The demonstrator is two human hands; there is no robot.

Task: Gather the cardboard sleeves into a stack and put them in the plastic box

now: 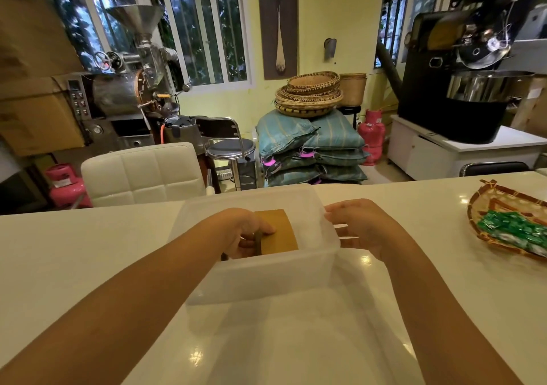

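A tray (485, 204) of green packets (515, 230) lay on the table (88, 251); beyond stood a white chair (142, 174), stool (231, 149), sacks (310, 147) under baskets (309, 94), and roasters (124, 91)

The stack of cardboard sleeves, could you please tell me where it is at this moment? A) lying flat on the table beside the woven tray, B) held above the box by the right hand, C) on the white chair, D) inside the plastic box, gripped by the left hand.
D: the left hand reaches into the plastic box and grips the cardboard sleeves there, while the right hand rests at the box's right rim.
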